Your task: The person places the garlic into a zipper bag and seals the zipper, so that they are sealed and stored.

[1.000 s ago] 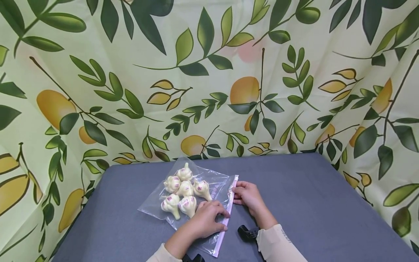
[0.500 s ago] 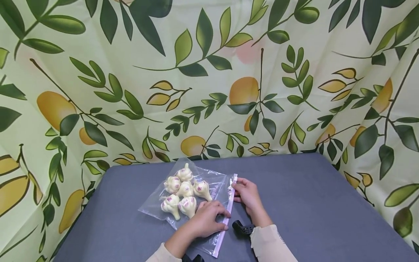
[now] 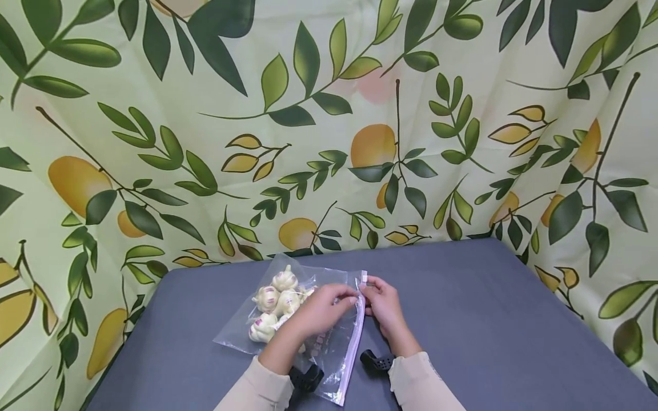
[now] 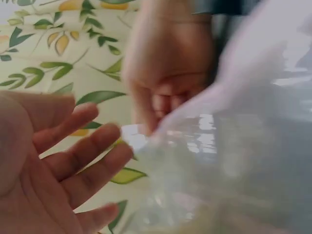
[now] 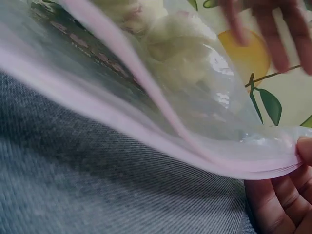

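Observation:
A clear zip bag (image 3: pixel 329 365) with a pink zip strip (image 3: pixel 352 355) lies on the table, several garlic bulbs (image 3: pixel 267 298) inside it. My right hand (image 3: pixel 385 305) pinches the strip near its far end, between thumb and fingers. Seen from the right wrist, the two pink edges (image 5: pixel 146 83) stand apart along the mouth and meet near the right fingers (image 5: pixel 273 204). My left hand (image 3: pixel 324 308) is over the bag, close to the right hand, and hides some bulbs. Its fingers (image 4: pixel 83 151) are spread and hold nothing in the left wrist view.
The bag lies on a blue-grey table (image 3: pixel 462 331). A cloth printed with leaves and fruit (image 3: pixel 329 142) hangs behind the table and along both sides. A black wrist mount (image 3: pixel 307 378) sits on the left wrist, another (image 3: pixel 376 361) by the right.
My left hand has let go of the zip strip's middle and moved up toward the far end, over the bulbs. My right hand keeps its pinch. The head view has shifted slightly.

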`<act>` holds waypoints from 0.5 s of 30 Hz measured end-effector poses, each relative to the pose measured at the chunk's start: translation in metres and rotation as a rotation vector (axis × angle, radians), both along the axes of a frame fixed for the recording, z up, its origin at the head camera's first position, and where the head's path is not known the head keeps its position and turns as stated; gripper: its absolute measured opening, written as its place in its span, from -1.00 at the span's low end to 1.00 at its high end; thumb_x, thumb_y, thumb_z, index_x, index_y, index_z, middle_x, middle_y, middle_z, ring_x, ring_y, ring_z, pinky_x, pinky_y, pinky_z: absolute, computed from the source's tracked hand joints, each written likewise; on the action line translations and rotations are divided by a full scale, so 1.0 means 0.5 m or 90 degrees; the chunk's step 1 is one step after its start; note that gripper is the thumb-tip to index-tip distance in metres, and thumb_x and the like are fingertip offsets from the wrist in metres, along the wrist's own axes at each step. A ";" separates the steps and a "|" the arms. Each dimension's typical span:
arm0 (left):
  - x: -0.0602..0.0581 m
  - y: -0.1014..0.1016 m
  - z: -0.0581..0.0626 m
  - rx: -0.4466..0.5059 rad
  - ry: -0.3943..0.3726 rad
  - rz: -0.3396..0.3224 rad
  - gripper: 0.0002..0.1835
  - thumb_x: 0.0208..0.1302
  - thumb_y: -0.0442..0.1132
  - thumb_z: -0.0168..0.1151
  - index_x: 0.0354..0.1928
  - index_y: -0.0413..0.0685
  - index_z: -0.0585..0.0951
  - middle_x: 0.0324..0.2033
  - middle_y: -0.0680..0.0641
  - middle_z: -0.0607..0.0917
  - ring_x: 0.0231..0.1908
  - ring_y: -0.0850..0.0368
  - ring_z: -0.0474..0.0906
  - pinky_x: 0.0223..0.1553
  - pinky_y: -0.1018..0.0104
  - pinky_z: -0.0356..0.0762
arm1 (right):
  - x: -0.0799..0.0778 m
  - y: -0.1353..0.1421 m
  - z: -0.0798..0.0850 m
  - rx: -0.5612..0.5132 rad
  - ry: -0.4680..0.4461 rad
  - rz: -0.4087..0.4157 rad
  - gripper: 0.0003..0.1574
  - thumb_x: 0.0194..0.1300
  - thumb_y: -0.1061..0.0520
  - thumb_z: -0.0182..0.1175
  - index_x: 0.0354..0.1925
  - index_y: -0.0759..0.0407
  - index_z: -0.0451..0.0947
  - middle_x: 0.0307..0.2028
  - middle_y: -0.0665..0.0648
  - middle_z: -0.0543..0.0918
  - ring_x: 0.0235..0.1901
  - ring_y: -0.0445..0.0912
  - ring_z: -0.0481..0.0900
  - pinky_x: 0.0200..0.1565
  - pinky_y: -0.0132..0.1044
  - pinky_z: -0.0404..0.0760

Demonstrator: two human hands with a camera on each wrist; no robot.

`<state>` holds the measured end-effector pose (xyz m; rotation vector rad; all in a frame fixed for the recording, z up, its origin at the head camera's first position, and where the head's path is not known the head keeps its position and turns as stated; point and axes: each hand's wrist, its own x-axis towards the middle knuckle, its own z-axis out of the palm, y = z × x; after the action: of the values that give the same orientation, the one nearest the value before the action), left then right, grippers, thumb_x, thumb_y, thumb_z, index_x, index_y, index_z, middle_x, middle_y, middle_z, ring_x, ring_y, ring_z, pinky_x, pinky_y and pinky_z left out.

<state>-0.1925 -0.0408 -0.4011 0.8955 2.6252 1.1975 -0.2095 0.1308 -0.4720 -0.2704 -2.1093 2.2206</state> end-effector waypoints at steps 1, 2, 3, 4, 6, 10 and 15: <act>-0.013 0.008 0.010 0.001 0.008 0.012 -0.69 0.45 -0.11 0.08 0.09 -0.06 0.65 0.05 -0.04 0.68 0.08 0.05 0.59 0.10 0.07 0.55 | -0.001 0.001 0.001 0.002 0.004 -0.003 -0.63 0.35 0.22 0.17 0.10 0.27 0.53 -0.45 0.01 0.65 -0.53 -0.20 0.56 -0.55 -0.37 0.58; -0.027 0.016 0.017 0.008 0.016 0.021 -0.68 0.47 -0.12 0.06 0.10 -0.07 0.64 0.07 -0.06 0.67 0.10 0.01 0.58 0.12 0.04 0.54 | -0.002 0.003 0.001 0.001 0.008 -0.006 -0.63 0.35 0.22 0.18 0.10 0.27 0.53 -0.45 0.01 0.64 -0.53 -0.20 0.55 -0.55 -0.37 0.57; -0.041 0.024 0.024 0.016 0.019 0.026 -0.67 0.47 -0.13 0.05 0.12 -0.09 0.62 0.09 -0.09 0.66 0.12 -0.02 0.57 0.14 0.01 0.52 | -0.003 0.004 0.001 -0.001 0.011 -0.009 -0.63 0.34 0.22 0.18 0.11 0.26 0.53 -0.46 0.02 0.64 -0.54 -0.20 0.55 -0.56 -0.37 0.57; -0.054 0.031 0.028 0.022 0.019 0.032 -0.67 0.47 -0.13 0.04 0.13 -0.09 0.61 0.11 -0.10 0.64 0.13 -0.04 0.56 0.15 0.00 0.51 | -0.004 0.006 0.000 -0.005 0.014 -0.011 -0.63 0.34 0.22 0.18 0.11 0.26 0.53 -0.45 0.03 0.64 -0.54 -0.20 0.56 -0.56 -0.37 0.57; -0.080 0.045 0.029 0.036 0.013 0.032 -0.67 0.47 -0.14 0.05 0.14 -0.10 0.60 0.13 -0.12 0.63 0.16 -0.06 0.53 0.18 0.00 0.49 | -0.004 0.007 -0.001 -0.012 0.021 -0.012 -0.62 0.34 0.22 0.19 0.12 0.26 0.53 -0.45 0.04 0.65 -0.54 -0.20 0.57 -0.57 -0.37 0.58; -0.117 0.064 0.019 0.062 -0.019 0.010 -0.67 0.45 -0.18 0.09 0.14 -0.14 0.60 0.15 -0.14 0.62 0.24 -0.08 0.47 0.25 -0.03 0.42 | -0.002 0.008 -0.001 -0.030 0.044 -0.001 -0.63 0.34 0.25 0.17 0.09 0.31 0.53 -0.47 0.06 0.65 -0.55 -0.20 0.58 -0.55 -0.35 0.60; -0.143 0.077 -0.011 0.083 -0.046 0.007 -0.74 0.39 -0.23 0.18 -0.01 -0.19 0.68 -0.02 -0.13 0.72 0.07 0.02 0.60 0.15 0.12 0.52 | 0.000 0.009 -0.001 -0.025 0.060 -0.005 -0.66 0.32 0.26 0.17 0.05 0.34 0.54 -0.49 0.03 0.64 -0.53 -0.22 0.57 -0.53 -0.37 0.61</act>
<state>-0.2639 -0.0023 -0.4066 0.8419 2.5229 1.3911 -0.2094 0.1352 -0.4725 -0.1717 -2.0158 2.2254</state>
